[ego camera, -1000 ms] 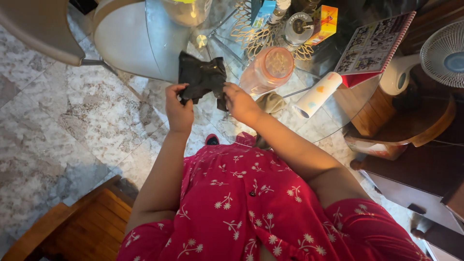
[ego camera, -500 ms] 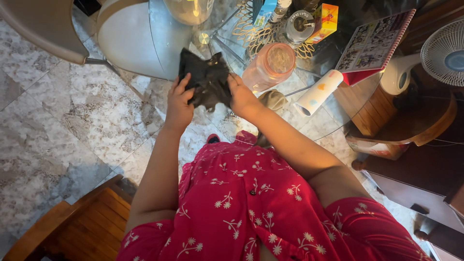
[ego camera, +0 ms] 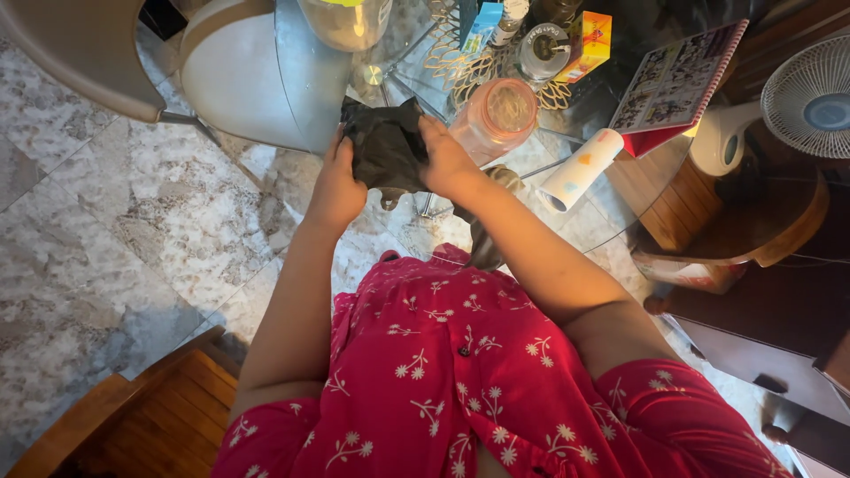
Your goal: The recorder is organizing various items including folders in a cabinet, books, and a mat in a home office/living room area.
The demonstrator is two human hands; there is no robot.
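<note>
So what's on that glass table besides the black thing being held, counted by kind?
Black cloth, gripped by left hand and right hand: 1
Pink-lidded clear jar: 1
Paper roll: 1
Spiral-bound booklet: 1
Orange box: 1
Blue carton: 1
Total: 6

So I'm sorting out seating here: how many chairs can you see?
2. A grey chair stands at the glass table, top left; a wooden chair shows at bottom left. Others may lie out of view.
</note>
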